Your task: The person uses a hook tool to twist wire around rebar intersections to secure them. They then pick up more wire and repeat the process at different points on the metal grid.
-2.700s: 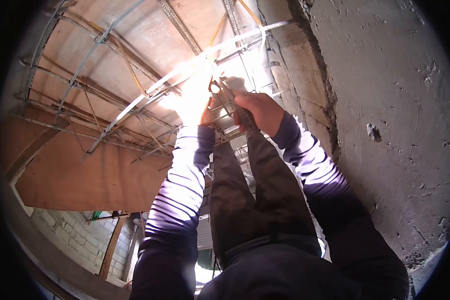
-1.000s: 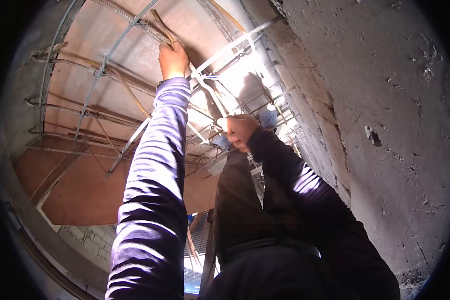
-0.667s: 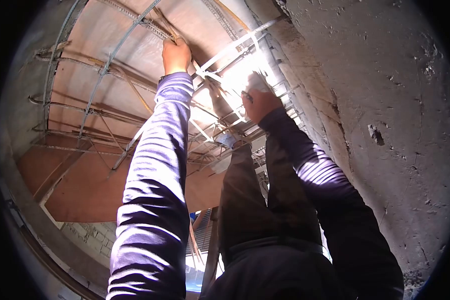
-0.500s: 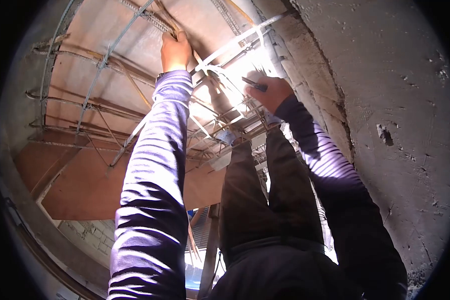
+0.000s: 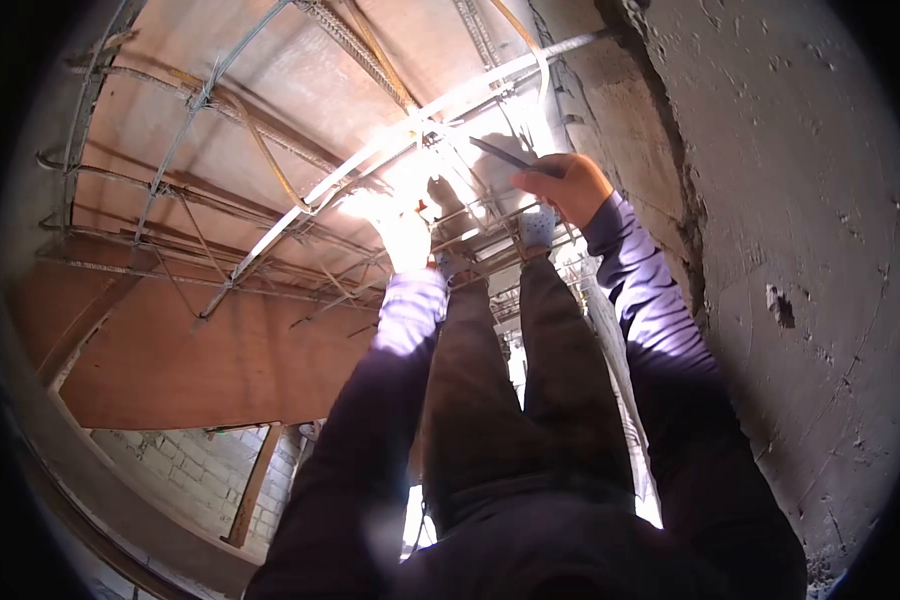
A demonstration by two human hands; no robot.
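My right hand (image 5: pixel 570 188) is closed around a dark, slim hand tool (image 5: pixel 502 152) whose thin end points up and left over the brightly lit steel bars. Lower and to the left, my left hand (image 5: pixel 406 238) is held out among the rebar, close under a long pale bar (image 5: pixel 305 203). Glare washes out its fingers, so I cannot tell whether they grip anything. Ribbed rebar (image 5: pixel 360 50) runs up from the bright patch, and thinner bars cross it to form a cage.
Reddish board (image 5: pixel 210 350) lies beneath the rebar. A rough concrete wall (image 5: pixel 800 200) rises close on the right. My legs (image 5: pixel 480 400) and light-coloured shoes (image 5: pixel 539 226) are among the bars. A block wall (image 5: pixel 175 465) shows at the lower left.
My left hand has let go of the ribbed bar higher up and come down and right into the glare. My right hand has shifted slightly right, with more of the tool showing.
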